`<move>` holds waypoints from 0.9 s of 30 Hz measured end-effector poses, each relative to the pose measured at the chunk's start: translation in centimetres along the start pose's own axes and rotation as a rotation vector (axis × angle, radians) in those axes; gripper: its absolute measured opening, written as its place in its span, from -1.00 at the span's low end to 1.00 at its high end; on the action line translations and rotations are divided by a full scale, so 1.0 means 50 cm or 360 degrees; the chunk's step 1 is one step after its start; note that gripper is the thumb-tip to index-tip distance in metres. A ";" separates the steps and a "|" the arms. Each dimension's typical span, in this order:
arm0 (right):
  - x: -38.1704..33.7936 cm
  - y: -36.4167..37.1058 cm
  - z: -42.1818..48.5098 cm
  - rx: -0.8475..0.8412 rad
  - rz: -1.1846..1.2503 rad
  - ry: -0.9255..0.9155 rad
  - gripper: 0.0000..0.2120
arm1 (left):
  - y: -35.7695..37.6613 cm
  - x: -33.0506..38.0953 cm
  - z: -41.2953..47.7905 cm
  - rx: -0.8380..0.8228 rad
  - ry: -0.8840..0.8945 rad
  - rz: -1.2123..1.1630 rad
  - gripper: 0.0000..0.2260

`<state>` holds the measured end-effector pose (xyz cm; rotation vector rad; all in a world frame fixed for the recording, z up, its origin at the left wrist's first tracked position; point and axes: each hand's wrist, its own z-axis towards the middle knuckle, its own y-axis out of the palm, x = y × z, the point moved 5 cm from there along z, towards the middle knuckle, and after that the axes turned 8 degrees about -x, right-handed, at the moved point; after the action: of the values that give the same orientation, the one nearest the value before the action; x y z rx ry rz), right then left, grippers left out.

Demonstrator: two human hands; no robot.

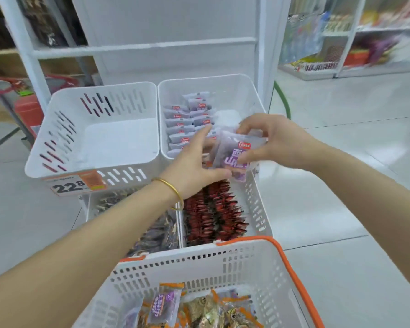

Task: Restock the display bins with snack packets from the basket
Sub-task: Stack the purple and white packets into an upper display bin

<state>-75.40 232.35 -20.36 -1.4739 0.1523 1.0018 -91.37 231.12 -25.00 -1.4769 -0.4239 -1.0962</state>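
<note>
The right hand (268,138) is pinching the top of the purple packets (232,152), and the left hand (192,166) is pinching their lower edge, just above the upper right bin (253,95), at 12 o'clock from the basket (223,259). In my judgement they should be going down upright, beside the standing row (182,124), labels facing forward.

A white display rack (142,47) stands on a pale tiled floor (341,185). Its upper level carries a left bin (64,129) and a right bin (234,91), side by side. Two lower bins (256,209) sit beneath, nearer the rack's front edge.
</note>
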 end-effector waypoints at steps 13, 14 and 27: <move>0.154 -0.021 0.170 -0.0174 -0.0913 0.0220 -0.73 | 0.003 -0.056 0.151 0.0048 0.0025 0.0984 -0.56; 0.164 -0.008 0.178 -0.0205 -0.0916 0.0246 -0.73 | 0.002 -0.060 0.154 0.0042 0.0032 0.1000 -0.55; 0.191 0.035 0.192 -0.0678 -0.0651 0.0536 -0.56 | 0.006 -0.083 0.155 0.0039 0.0044 0.0964 -0.51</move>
<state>-75.26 244.66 -26.22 -1.9603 -0.1288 0.4623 -90.25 239.46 -27.52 -1.4318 0.0393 -0.6216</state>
